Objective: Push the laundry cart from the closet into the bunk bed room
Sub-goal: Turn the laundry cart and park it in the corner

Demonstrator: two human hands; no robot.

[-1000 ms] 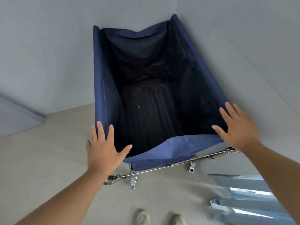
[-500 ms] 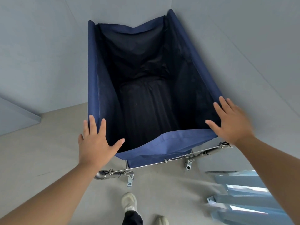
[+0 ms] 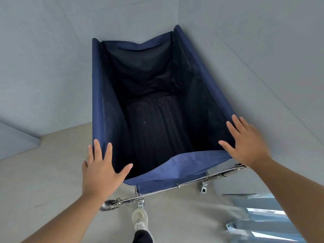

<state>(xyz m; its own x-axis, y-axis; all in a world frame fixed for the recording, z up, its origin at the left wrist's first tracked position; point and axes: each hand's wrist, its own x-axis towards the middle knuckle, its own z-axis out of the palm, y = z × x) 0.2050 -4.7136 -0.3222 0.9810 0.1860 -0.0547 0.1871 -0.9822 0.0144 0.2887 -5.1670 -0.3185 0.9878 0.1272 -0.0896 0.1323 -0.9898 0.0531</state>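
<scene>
A navy blue fabric laundry cart (image 3: pixel 177 170) with a dark, empty inside stands in a corner between two grey walls. A chrome bar (image 3: pixel 175 187) and castors show under its near edge. My left hand (image 3: pixel 100 170) is spread flat at the near left corner of the cart's rim, thumb reaching over the fabric edge. At the near right corner my right hand (image 3: pixel 245 144) hovers, fingers apart and slightly blurred. Neither hand is closed on the rim. I cannot tell whether the palms touch the fabric.
Grey walls (image 3: pixel 43 67) close in on the cart's left, far and right sides. The beige floor (image 3: pixel 35 181) is open to the left. My shoe (image 3: pixel 140 219) is on the floor just behind the cart. A slatted door panel (image 3: pixel 263 220) with bright gaps lies at the lower right.
Both hands stay spread at the near corners. My foot has stepped forward under the cart's near edge, and the cart sits lower and closer in view.
</scene>
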